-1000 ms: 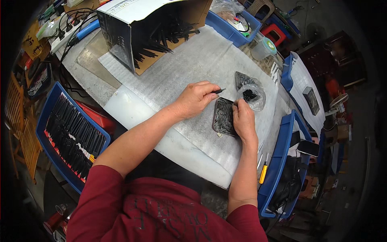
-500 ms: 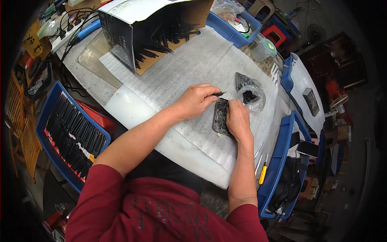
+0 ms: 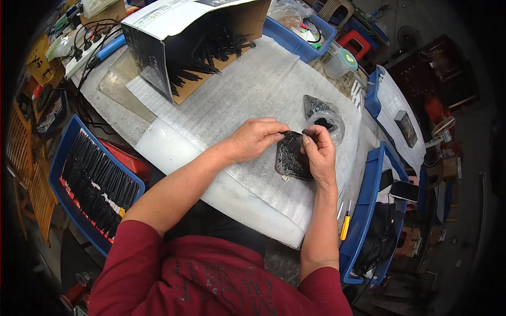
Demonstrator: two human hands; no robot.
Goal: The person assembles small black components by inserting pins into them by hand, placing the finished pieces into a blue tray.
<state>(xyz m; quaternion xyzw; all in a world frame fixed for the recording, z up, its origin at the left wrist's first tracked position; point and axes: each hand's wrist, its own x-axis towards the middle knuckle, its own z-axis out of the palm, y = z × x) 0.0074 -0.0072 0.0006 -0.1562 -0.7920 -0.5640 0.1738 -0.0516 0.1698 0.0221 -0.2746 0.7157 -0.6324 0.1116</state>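
My left hand [image 3: 257, 139] pinches a thin black part [image 3: 290, 132] at its fingertips. My right hand [image 3: 318, 151] meets it from the right, thumb and forefinger closed on a small dark piece that is too small to make out. Both hands hover over a dark tray of fine metal pins [image 3: 289, 162], which lies on the white foam sheet [image 3: 253, 89]. Just beyond my right hand sits a clear plastic bag [image 3: 322, 115] with black parts in it.
An open cardboard box [image 3: 179, 37] full of black stick parts lies at the back of the foam sheet. A blue crate [image 3: 68, 158] of black parts stands at my left. More blue bins [image 3: 363, 221] sit at the right, with a yellow-handled screwdriver [image 3: 345, 224] beside them.
My right hand has lifted off the pin tray and moved up to my left hand's fingertips. The two hands now meet above the tray.
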